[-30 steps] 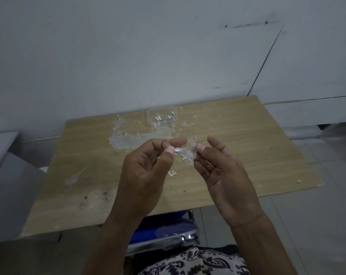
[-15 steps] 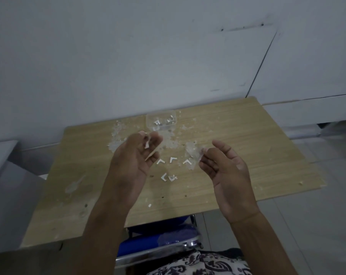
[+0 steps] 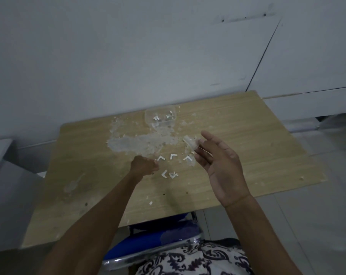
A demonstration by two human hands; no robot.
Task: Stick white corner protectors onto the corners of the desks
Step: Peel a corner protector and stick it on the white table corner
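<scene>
The right hand [image 3: 221, 165] is raised above the surface [image 3: 257, 147], palm up and fingers loosely spread, and it pinches a clear protector [image 3: 190, 141] between thumb and fingertips. The left hand [image 3: 144, 165] is down on the surface with its fingers curled under, right beside the nearest loose piece; whether it pinches anything I cannot tell, since the fingertips are hidden.

Just beyond the left hand, five white L-shaped pieces [image 3: 173, 156] lie scattered between the two hands: three in a row and two nearer the person. They are probably peeled backings or adhesive strips, though that cannot be told for certain. One more small white scrap [image 3: 150, 203] lies apart, near the front edge.

The protector looks light, thin and slightly flexible, likely tacky on its inner faces. It is best held by the outer edges, keeping the fingers off the adhesive. The L-pieces would be fiddly to lift: flat, tiny, needing a fingernail under one arm.

Farther back, close to the wall, stands a clear tub [image 3: 160, 117] holding a few more white pieces. Pale residue [image 3: 140, 142] is smeared across the surface between the tub and the hands.

No corner in view carries a protector yet.
</scene>
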